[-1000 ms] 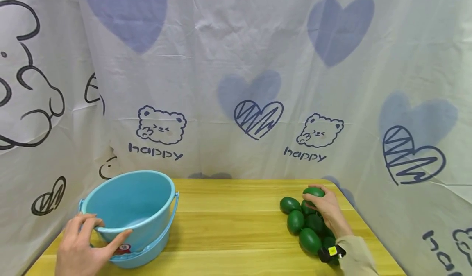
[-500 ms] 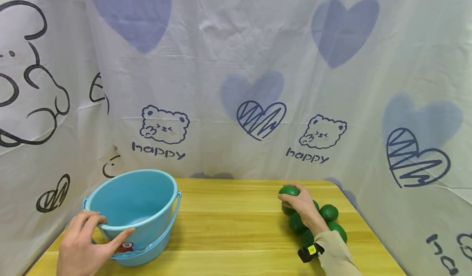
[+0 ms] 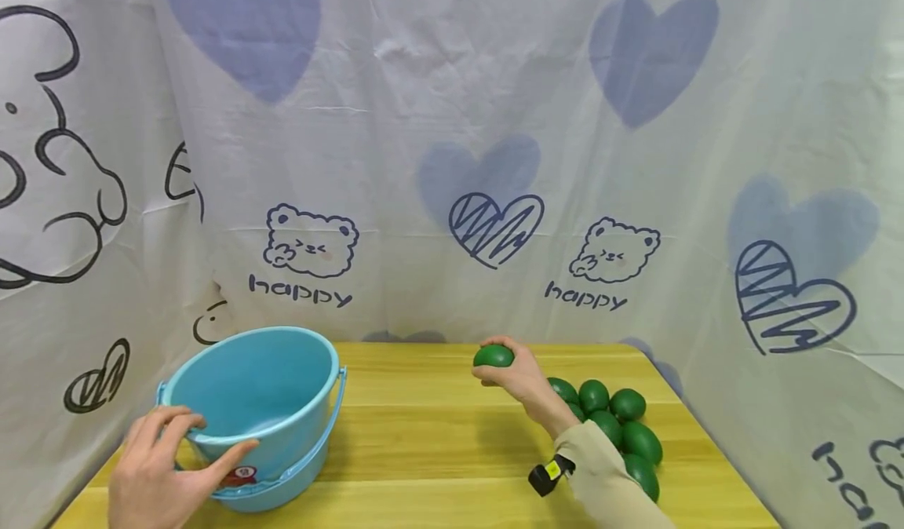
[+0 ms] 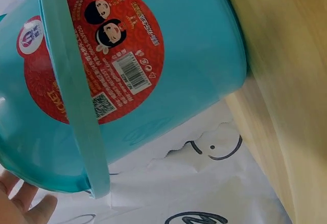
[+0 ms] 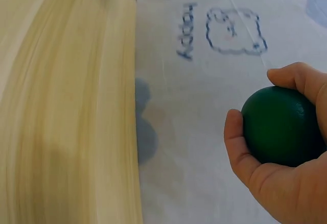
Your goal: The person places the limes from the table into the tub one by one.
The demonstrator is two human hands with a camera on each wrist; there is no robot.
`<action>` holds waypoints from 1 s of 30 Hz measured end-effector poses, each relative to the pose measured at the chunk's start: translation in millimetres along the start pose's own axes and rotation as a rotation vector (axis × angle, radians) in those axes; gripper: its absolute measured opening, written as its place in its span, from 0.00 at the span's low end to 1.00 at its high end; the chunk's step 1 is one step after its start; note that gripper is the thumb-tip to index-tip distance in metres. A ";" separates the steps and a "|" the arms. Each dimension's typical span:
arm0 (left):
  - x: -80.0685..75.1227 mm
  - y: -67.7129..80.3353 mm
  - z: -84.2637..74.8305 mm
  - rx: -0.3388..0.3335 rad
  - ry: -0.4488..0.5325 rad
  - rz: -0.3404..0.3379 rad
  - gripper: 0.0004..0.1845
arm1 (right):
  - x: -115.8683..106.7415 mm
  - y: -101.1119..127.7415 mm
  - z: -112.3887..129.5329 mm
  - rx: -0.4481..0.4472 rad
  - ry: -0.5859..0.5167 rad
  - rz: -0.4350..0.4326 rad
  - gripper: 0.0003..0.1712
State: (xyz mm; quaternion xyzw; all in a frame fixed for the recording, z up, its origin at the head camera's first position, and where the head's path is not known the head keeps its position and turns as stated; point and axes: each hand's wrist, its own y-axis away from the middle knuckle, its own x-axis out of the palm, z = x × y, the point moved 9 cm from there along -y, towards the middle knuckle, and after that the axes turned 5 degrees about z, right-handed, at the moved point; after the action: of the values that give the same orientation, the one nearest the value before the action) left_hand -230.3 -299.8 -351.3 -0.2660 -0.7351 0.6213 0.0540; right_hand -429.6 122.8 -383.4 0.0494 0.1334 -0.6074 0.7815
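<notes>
At the left of the head view stands a light blue bucket (image 3: pixel 300 427), its inside visible from above. My left hand (image 3: pixel 151 466) holds its near rim, fingers over the edge and thumb outside. A red round label (image 4: pixel 127 55) and the bucket's handle (image 4: pixel 74 91) show in the left wrist view. Over the middle of the table, my right hand (image 3: pixel 526 380) grips a smooth, dark green, avocado-like fruit (image 3: pixel 493 355) between thumb and fingers. In the right wrist view the fruit (image 5: pixel 281 127) is held apart from the table.
Several more green fruits (image 3: pixel 605 428) lie clustered on the right of the wooden table (image 3: pixel 410 435), partly behind the right forearm. White printed cloth (image 3: pixel 402 160) hangs behind the table and along both sides. The right wrist wears a black strapped device (image 3: pixel 551 474).
My right hand has lifted one green fruit from the cluster and carried it left toward the middle of the table. The left hand and bucket stay in place.
</notes>
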 end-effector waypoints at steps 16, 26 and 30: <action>-1.1 -4.5 1.4 0.020 0.070 0.017 0.45 | 111.2 2.3 33.0 -0.080 0.077 0.227 0.34; -1.4 -4.6 -5.5 0.076 0.054 -0.016 0.45 | 157.8 -4.0 82.8 -0.200 0.029 0.278 0.34; 0.1 -4.5 -3.4 0.069 0.052 -0.001 0.45 | 175.0 -6.3 98.2 -0.230 0.038 0.275 0.35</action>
State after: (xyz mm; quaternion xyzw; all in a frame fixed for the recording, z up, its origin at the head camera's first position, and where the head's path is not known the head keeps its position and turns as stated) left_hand -230.5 -297.1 -346.4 -0.2797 -0.7117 0.6391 0.0826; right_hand -381.5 -66.1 -335.6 -0.0110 0.2087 -0.4745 0.8551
